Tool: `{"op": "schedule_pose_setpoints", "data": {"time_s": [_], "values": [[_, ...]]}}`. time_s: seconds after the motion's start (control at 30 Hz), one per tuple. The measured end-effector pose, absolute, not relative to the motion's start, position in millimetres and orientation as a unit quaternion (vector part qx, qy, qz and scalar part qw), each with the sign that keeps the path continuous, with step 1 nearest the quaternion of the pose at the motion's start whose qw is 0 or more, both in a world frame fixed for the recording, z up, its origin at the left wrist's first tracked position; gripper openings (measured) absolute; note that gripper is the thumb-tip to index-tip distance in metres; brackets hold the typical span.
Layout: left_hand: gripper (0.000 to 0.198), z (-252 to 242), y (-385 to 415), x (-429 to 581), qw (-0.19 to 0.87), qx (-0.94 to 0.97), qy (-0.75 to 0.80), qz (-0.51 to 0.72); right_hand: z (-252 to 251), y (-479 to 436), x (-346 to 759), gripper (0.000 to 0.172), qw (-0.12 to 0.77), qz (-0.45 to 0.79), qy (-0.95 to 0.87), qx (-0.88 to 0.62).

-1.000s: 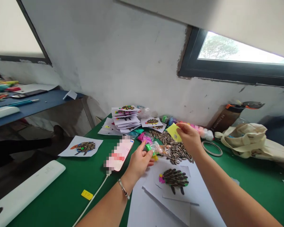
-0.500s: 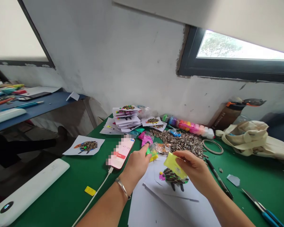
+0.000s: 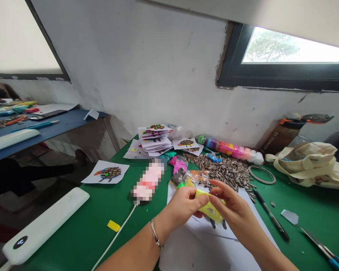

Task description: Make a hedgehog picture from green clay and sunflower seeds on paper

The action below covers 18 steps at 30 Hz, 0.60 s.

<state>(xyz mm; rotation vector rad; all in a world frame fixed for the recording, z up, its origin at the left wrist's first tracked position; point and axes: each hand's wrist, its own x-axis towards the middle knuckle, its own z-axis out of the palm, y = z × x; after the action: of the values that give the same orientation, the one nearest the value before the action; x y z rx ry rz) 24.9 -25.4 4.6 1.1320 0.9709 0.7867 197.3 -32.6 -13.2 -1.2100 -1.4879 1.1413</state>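
Both my hands pinch a yellow bag of soft modelling clay [image 3: 211, 211] in front of me. My left hand [image 3: 180, 207] grips its left edge with thumb and fingers. On its top and right side, my right hand [image 3: 233, 210] is closed with fingertips near the left thumb. Below the bag lies a sunflower-seed animal picture [image 3: 213, 223] on white paper; only its dark legs show, the rest being covered. White sheets [image 3: 203, 250] spread under my hands. Just beyond are small bags of clay, one pink [image 3: 179, 165] and one orange [image 3: 199, 175].
Sunflower seeds [image 3: 226, 169] lie heaped behind, beside a row of coloured clay [image 3: 233, 149]. Finished pictures are stacked [image 3: 155, 141] at the back. A blurred phone [image 3: 147, 182] and white power bank [image 3: 49, 226] are left; a pen [image 3: 271, 214], scissors [image 3: 318, 242] and cloth bag [image 3: 307, 162] right.
My left hand has moved from the small clay bags back to the yellow bag and taken hold of it. The yellow bag now covers most of the seed picture.
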Motion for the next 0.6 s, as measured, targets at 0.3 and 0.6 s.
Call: {"op": "schedule_pose_setpoints", "data": {"time_s": [0.3, 0.6], "values": [[0.057, 2, -26, 22, 0.695, 0.499, 0.403, 0.323, -5, -47, 206, 0.037, 0.379, 0.427, -0.633, -0.522], [0.05, -1, -25, 23, 0.702, 0.427, 0.418, 0.387, -8, -45, 202, 0.041, 0.424, 0.46, -0.579, -0.523]]}}
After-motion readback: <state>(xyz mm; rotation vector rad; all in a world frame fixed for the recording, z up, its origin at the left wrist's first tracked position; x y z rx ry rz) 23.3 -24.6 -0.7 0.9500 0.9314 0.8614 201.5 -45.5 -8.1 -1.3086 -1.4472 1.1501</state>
